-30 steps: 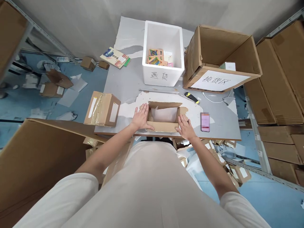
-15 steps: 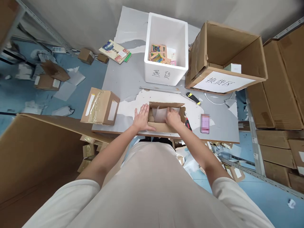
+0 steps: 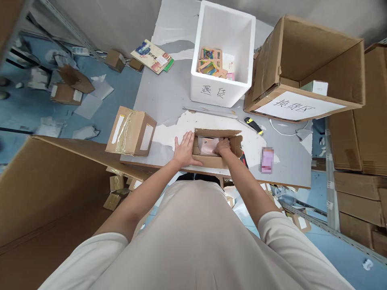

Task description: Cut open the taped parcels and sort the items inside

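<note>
A small open cardboard box (image 3: pixel 211 162) lies at the front edge of the table. Against its left end rests my left hand (image 3: pixel 184 150), fingers stretched and thumb spread along the near side. My right hand (image 3: pixel 223 146) reaches inside, fingers curled at the right end of a translucent plastic-wrapped packet (image 3: pixel 208 146). Pinkish print with a small dark mark shows through the wrap. My right fingertips are partly hidden. Just right of the box lies a red and black tool (image 3: pixel 244 160), partly covered by the box and my arm.
Behind stand a white foam box (image 3: pixel 222 90) with colourful packs and a large labelled carton (image 3: pixel 266 76). A yellow-black box cutter (image 3: pixel 254 125) and pink blurred phone-shaped item (image 3: pixel 267 160) lie right. A taped carton (image 3: pixel 133 131) sits left, flat packs (image 3: pixel 151 56) farther back.
The view has shifted slightly. Inside the box, the pink-printed packet now shows where a pale translucent sheet covered it before. My left hand stays on the box's left end.
</note>
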`<state>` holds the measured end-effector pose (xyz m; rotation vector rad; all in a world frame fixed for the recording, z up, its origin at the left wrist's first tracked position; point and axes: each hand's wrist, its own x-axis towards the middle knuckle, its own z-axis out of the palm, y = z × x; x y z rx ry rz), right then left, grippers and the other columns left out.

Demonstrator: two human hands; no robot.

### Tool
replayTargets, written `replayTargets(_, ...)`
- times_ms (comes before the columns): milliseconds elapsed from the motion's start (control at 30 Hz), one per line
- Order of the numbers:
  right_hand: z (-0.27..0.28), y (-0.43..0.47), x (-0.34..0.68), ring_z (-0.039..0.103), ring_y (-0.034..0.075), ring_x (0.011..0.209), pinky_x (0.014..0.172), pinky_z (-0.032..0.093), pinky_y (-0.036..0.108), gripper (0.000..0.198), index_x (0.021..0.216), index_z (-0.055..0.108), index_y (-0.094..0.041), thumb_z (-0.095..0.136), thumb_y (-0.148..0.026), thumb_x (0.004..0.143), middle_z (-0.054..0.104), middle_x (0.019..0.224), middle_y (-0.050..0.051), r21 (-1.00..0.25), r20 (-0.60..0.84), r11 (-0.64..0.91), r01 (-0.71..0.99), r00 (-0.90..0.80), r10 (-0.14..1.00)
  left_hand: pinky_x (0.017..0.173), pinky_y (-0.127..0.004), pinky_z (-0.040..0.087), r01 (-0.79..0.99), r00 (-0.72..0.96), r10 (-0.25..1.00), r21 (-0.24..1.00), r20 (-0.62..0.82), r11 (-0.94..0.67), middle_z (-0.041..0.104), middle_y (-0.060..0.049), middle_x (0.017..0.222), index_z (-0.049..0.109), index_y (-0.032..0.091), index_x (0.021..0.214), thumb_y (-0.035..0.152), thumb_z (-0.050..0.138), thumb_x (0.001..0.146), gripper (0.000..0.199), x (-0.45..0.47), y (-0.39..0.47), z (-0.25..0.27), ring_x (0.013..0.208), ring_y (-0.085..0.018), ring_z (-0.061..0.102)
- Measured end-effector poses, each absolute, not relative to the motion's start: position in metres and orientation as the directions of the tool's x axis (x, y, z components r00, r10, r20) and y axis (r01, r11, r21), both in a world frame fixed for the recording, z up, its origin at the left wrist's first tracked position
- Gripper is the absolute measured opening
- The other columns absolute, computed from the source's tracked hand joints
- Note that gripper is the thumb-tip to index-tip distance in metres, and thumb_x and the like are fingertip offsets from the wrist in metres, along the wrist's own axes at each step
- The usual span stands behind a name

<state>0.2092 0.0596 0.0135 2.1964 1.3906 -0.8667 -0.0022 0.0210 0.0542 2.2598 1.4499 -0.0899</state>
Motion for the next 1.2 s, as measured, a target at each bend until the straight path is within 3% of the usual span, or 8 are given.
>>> replayTargets(133,0.016,0.052,0.212,0.035,0.033,0.135,0.111,0.031,0.041,0.096,0.141,0.033,-0.006,0.082,-0.018,0.059,0.035,0.144,0.026,-0.059,-0.690,-0.449,0.891,0.289,0.663,0.115,-0.059,-0.004,0.881,0.443,0.846,0.321,-0.297,-0.348,0.004,-0.023,0.159,-0.004,0.004,0.152,0.082,0.063,0.055,0.141,-0.001,0.021,0.055,0.148,-0.039,0.000)
replayTargets(333,0.023,0.051,0.225,0.048,0.031,0.127,0.101,0.044,0.038,0.099,0.135,0.036,-0.003,0.086,-0.033,0.055,0.045,0.136,0.026,-0.153,-0.710,-0.543,0.826,0.290,0.641,0.115,-0.060,-0.001,0.887,0.439,0.846,0.295,-0.303,-0.355,0.004,-0.021,0.160,-0.004,0.004,0.152,0.083,0.060,0.055,0.141,-0.001,0.023,0.056,0.148,-0.038,-0.002)
replayTargets(467,0.041,0.045,0.229,0.059,0.028,0.114,0.092,0.049,0.037,0.086,0.133,0.042,-0.007,0.084,-0.029,0.060,0.057,0.127,0.021,-0.234,-0.688,-0.552,0.800,0.266,0.676,0.115,-0.062,-0.001,0.899,0.422,0.851,0.265,-0.314,-0.348,0.003,-0.020,0.160,-0.003,0.005,0.153,0.082,0.060,0.056,0.139,0.000,0.022,0.059,0.148,-0.038,-0.005)
replayTargets(733,0.138,0.012,0.260,0.062,0.023,0.092,0.085,0.047,0.035,0.022,0.098,0.061,-0.018,0.060,-0.030,0.081,0.069,0.100,0.007,-0.720,-0.201,-0.126,0.683,-0.032,0.979,0.112,-0.068,0.002,0.899,0.410,0.847,0.307,-0.338,-0.312,0.009,-0.022,0.159,0.005,0.007,0.153,0.079,0.064,0.055,0.135,0.006,0.029,0.086,0.147,-0.041,0.000)
replayTargets(867,0.191,-0.003,0.265,0.059,0.022,0.091,0.082,0.047,0.034,0.039,0.112,0.052,-0.021,0.062,-0.037,0.078,0.064,0.105,0.006,-0.806,-0.006,-0.058,0.589,0.090,0.996,0.113,-0.065,0.007,0.849,0.323,0.944,0.462,-0.068,-0.256,0.007,-0.026,0.158,0.006,0.008,0.153,0.075,0.057,0.069,0.119,0.010,0.004,0.132,0.147,-0.040,0.005)
replayTargets(933,0.205,-0.009,0.255,0.058,0.021,0.090,0.079,0.048,0.033,0.048,0.121,0.044,-0.024,0.062,-0.040,0.079,0.061,0.107,0.005,-0.843,0.029,-0.059,0.534,0.154,0.988,0.114,-0.064,0.005,0.769,0.391,0.908,0.489,0.148,-0.411,0.012,-0.024,0.158,0.014,0.009,0.153,0.071,0.062,0.069,0.114,0.015,-0.011,0.152,0.147,-0.041,0.006)
replayTargets(1033,0.214,-0.014,0.233,0.058,0.019,0.087,0.074,0.049,0.031,0.054,0.123,0.037,-0.027,0.062,-0.046,0.079,0.059,0.102,0.003,-0.930,0.028,-0.037,0.366,0.170,0.985,0.117,-0.060,0.006,0.550,0.614,0.719,0.477,0.326,-0.686,0.036,-0.019,0.152,0.037,0.018,0.147,0.052,0.058,0.083,0.075,0.024,-0.019,0.165,0.144,-0.036,0.025)
replayTargets(1200,0.225,-0.022,0.231,0.056,0.016,0.076,0.065,0.048,0.028,0.048,0.109,0.050,-0.026,0.062,-0.060,0.077,0.058,0.090,0.001,-0.991,-0.075,-0.076,0.110,0.011,0.997,0.103,-0.043,0.044,0.378,0.511,0.761,0.691,0.400,-0.617,0.068,-0.014,0.117,0.065,0.017,0.118,0.032,0.041,0.092,0.038,0.017,0.001,0.152,0.117,-0.025,0.060)
